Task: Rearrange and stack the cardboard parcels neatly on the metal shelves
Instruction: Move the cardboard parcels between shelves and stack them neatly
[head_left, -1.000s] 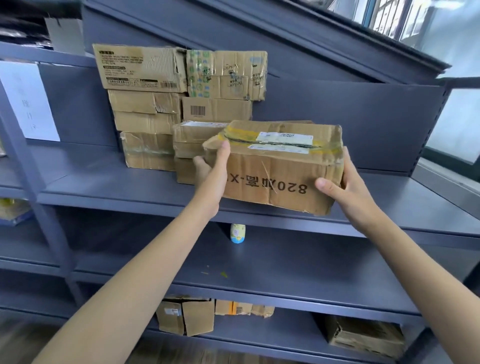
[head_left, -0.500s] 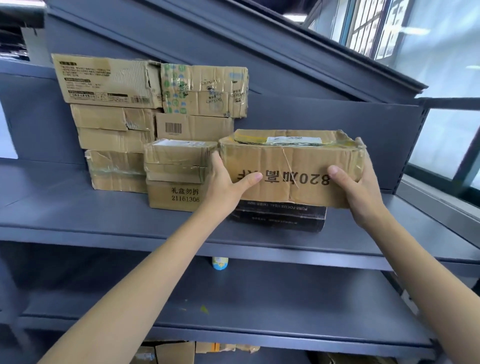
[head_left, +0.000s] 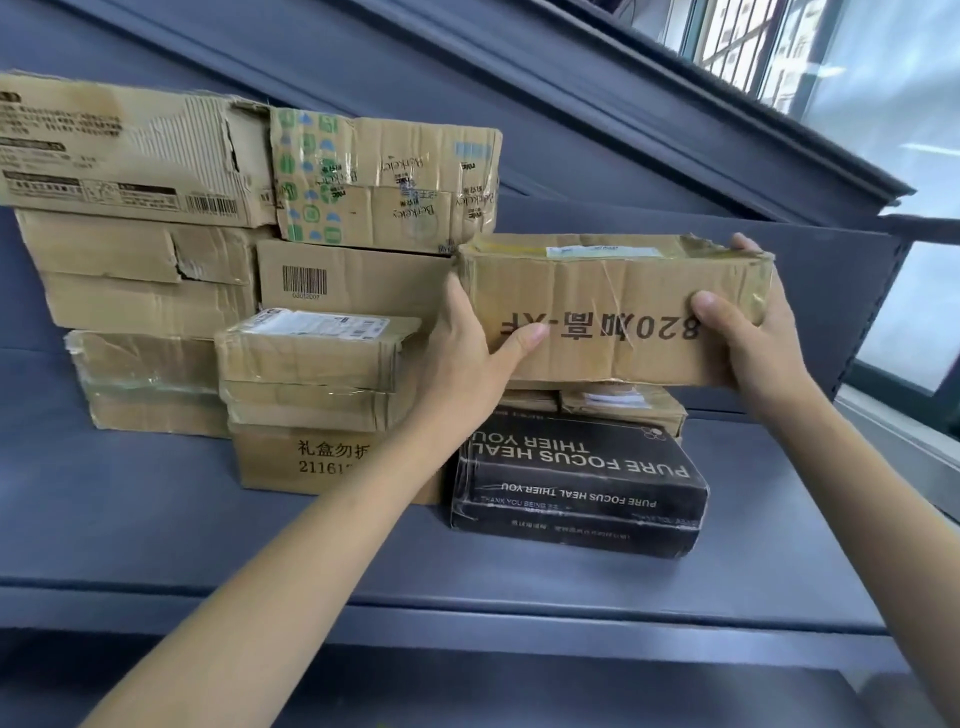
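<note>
Both hands, left hand (head_left: 467, 353) and right hand (head_left: 748, 332), grip the ends of a parcel (head_left: 613, 312), now lifted higher over the black box (head_left: 576, 483) and small parcels near the shelf's (head_left: 156, 530) right end, ready for stacking

The held parcel (head_left: 613, 312) hid the fingers of the left hand (head_left: 467, 353) behind its left end, and most of the small cardboard parcels (head_left: 618, 402) beneath it. The left forearm covered part of the print on the low box (head_left: 291, 457). The top-left box (head_left: 119, 150) was cut off by the left edge. The label (head_left: 602, 252) on the held parcel was illegible.
</note>
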